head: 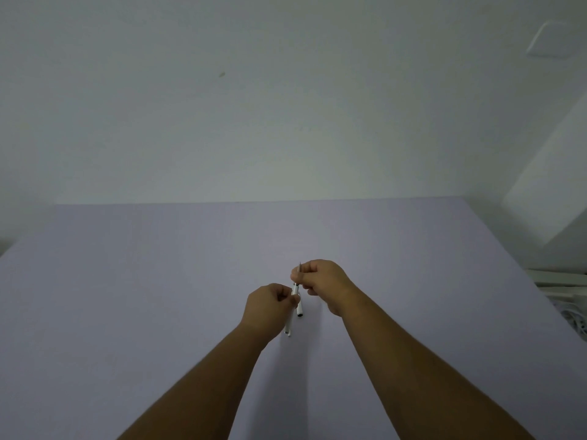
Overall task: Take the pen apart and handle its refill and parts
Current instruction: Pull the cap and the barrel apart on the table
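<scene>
Pale lilac worktop (pixel 158 281) runs up to a plain white wall (pixel 254 106), and both of my bare forearms reach over it from the near edge. My left hand (pixel 270 308) and right hand (pixel 320 282) meet close together above the middle of the surface.

Between them I see the pen (pixel 296 291), a slim white barrel pointing up and away. My right hand's fingers (pixel 300 276) are pinched together on its upper part, with a thin grey tip (pixel 300 265) poking out just above them. My left hand's fingers (pixel 287 296) are curled shut around the lower part of the barrel.

Just below my left fingers two white tube ends show: one short piece (pixel 299 311) with a dark end, right beside my left fingertips, and a longer white piece (pixel 288 328) running down past the heel of my left hand. I cannot tell whether these two are gripped, joined to the barrel, or lying on the worktop beneath.

Off to the far right of my right hand, at the worktop's edge, some white objects (pixel 568 300) sit blurred; I cannot make them out.
</scene>
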{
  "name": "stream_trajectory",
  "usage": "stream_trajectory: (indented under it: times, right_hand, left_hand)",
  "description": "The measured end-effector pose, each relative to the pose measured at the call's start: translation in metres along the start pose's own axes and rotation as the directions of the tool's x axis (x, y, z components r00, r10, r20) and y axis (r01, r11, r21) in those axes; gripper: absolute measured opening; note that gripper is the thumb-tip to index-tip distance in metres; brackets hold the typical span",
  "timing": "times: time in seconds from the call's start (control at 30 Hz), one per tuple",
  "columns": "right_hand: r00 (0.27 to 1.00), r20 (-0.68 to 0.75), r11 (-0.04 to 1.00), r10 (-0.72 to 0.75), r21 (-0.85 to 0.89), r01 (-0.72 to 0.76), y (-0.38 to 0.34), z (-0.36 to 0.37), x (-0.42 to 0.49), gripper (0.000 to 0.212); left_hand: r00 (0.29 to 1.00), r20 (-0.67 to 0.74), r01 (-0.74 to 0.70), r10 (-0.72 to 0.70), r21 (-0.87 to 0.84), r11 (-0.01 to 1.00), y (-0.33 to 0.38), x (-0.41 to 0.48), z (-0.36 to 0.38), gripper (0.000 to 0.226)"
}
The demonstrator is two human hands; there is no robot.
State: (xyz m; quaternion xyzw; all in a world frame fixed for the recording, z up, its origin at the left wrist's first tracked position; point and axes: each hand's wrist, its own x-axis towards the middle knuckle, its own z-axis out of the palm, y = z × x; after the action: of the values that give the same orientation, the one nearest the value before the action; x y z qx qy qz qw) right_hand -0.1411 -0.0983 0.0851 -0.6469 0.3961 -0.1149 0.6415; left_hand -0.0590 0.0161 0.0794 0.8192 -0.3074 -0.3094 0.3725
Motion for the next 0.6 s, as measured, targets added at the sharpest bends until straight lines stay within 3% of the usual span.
stream_trajectory:
  times: [0.1,0.2,0.3,0.47,0.6]
  right_hand:
    - [0.999,0.031,0.999,-0.011,0.048,0.009,-0.0009,-0.0002,-0.0011,0.019]
    - [1.0,-0.028,1.0,-0.013,0.026,0.014,-0.0014,0.0027,-0.0029,0.026]
    - [0.999,-0.021,1.0,-0.03,-0.003,0.03,-0.0015,0.0033,-0.0022,0.018]
    - [1.0,-0.01,1.0,-0.011,0.002,0.011,-0.0042,0.0038,-0.004,0.027]
    - [1.0,-0.013,0.999,-0.007,-0.036,0.006,-0.0036,0.0039,-0.0026,0.011]
  left_hand:
    - [1.0,-0.013,0.005,-0.005,0.002,1.0,-0.0015,0.0012,-0.0009,0.02]
    - [1.0,-0.01,-0.002,0.002,-0.009,1.0,-0.002,0.0008,-0.0007,0.017]
    - [1.0,-0.002,0.0,0.0,0.011,1.0,-0.0023,0.0,0.0012,0.02]
    - [1.0,-0.008,0.01,-0.01,0.012,1.0,-0.0049,0.0015,0.0001,0.022]
    - [1.0,-0.003,0.012,-0.012,-0.003,1.0,-0.0036,0.0018,0.0004,0.02]
